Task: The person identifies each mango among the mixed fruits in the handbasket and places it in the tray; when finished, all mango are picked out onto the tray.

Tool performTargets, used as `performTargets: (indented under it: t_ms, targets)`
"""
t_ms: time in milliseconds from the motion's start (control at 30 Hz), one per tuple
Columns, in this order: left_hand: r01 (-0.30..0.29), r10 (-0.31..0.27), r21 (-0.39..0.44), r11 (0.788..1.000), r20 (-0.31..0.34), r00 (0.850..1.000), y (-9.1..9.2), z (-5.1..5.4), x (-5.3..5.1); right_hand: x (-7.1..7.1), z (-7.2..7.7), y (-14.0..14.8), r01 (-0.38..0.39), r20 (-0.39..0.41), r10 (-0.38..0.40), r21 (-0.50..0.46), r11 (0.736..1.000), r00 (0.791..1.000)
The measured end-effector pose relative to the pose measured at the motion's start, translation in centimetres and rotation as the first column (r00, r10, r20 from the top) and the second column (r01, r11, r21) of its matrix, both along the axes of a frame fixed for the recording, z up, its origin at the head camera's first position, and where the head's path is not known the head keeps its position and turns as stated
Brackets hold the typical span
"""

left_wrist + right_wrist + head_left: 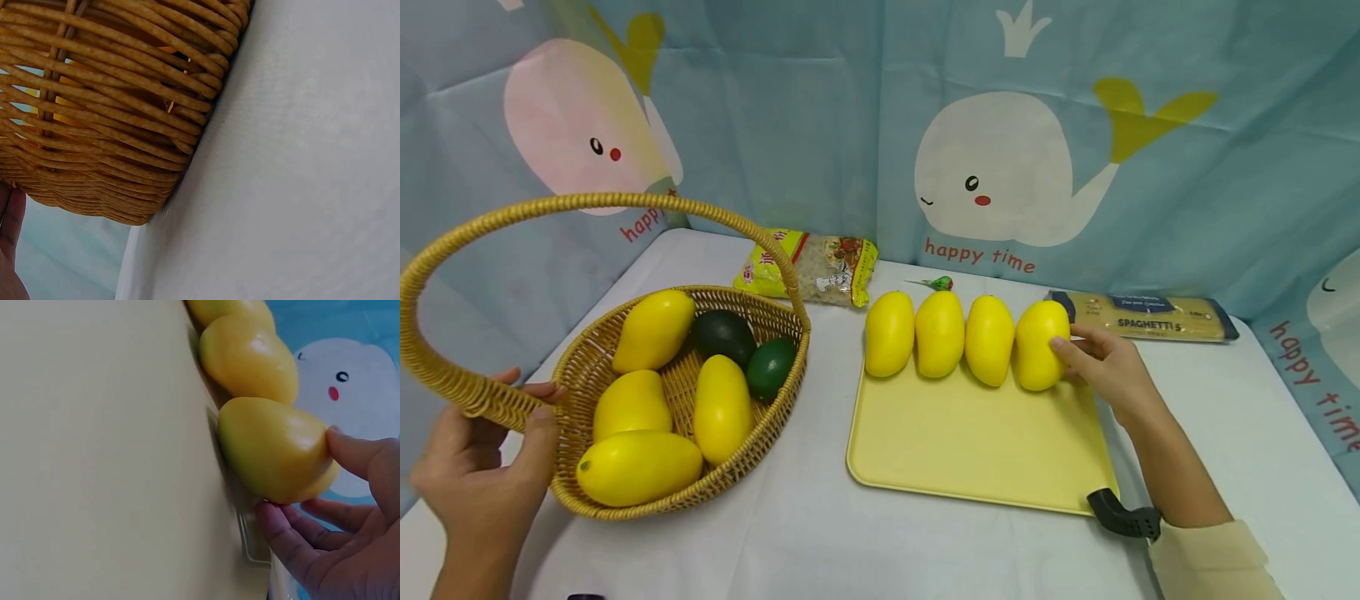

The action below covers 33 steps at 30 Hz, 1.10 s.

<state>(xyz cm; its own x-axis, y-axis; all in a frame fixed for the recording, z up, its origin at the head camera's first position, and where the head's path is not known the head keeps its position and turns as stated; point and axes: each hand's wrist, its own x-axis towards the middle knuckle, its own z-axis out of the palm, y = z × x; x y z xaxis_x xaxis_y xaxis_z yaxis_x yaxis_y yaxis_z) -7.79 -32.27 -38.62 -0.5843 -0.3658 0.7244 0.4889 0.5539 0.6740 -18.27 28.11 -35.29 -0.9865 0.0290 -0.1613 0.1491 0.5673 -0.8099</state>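
My left hand (pixel 486 475) grips the base of the handle (pixel 493 398) of a woven wicker basket (pixel 782 417). In it lie several yellow mangoes (pixel 722 408) and two dark green avocados (pixel 722 335). The left wrist view shows the basket's woven side (pixel 106 112) close up, with part of the hand (pixel 12 244) at the left edge. My right hand (pixel 1108 362) holds the rightmost mango (pixel 1039 346) of a row on a yellow tray (pixel 977 442). In the right wrist view, thumb and fingers lie around that mango (pixel 275 450), which rests at the tray's far edge.
Behind the basket lies a yellow-and-clear food packet (pixel 827 267). A small green-and-red wrapped item (pixel 940 283) lies behind the tray. At the back right is a spaghetti pack (pixel 1150 317). A whale-print curtain (pixel 820 100) hangs behind the white table (pixel 797 533).
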Motion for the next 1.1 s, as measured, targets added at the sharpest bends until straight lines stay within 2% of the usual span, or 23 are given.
performTargets:
  t_ms: [700,867,1100]
  targets:
    - [0.007,-0.007,0.007,1.0,-0.003,1.0,0.1,0.0,0.0,0.0,-0.2,0.3,0.001,0.012,-0.001,-0.025,1.0,1.0]
    - [0.011,-0.01,0.011,1.0,-0.005,1.0,-0.1,0.0,0.0,0.1,0.1,0.5,0.002,0.012,-0.002,0.018,1.0,1.0]
    - [0.006,-0.006,-0.006,1.0,-0.003,1.0,-0.2,0.0,-0.1,0.7,1.0,0.7,0.018,-0.035,-0.014,0.127,0.992,0.999]
